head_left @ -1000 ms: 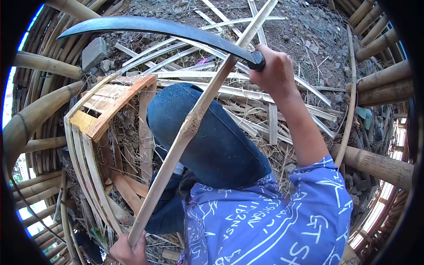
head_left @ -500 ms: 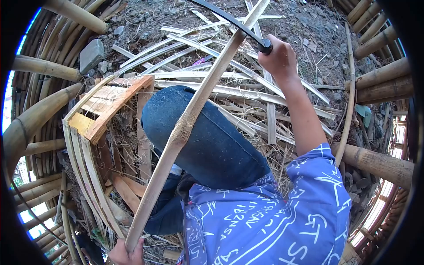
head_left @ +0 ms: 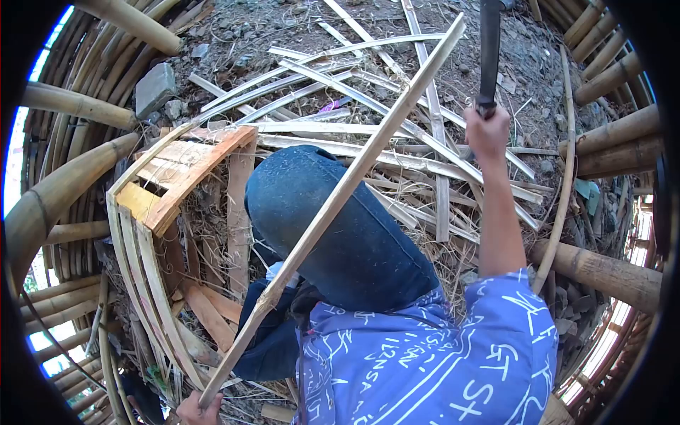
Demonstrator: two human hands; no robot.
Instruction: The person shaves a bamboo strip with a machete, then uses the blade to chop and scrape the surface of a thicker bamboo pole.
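Note:
My left hand (head_left: 198, 409), at the bottom left, is closed around the lower end of a long split bamboo strip (head_left: 354, 174). The strip slants up to the right across my raised knee (head_left: 301, 205), its far end over the ground. In my right hand (head_left: 489, 134) is the handle of a machete (head_left: 489, 60) with a long dark blade. The blade points away from me, right of the strip's upper end and apart from it; its tip runs out of view at the top.
Several split bamboo strips (head_left: 319, 129) lie crossed on the littered ground ahead. A low wooden frame (head_left: 202, 173) stands left of my knee, with curved strips (head_left: 142, 262) beside it. A grey block (head_left: 154, 88) lies behind it. Bamboo poles (head_left: 602, 273) line both sides.
The machete has come off the bamboo strip and swung right, its blade now pointing forward. The strip has turned in my left hand, its far end shifted right.

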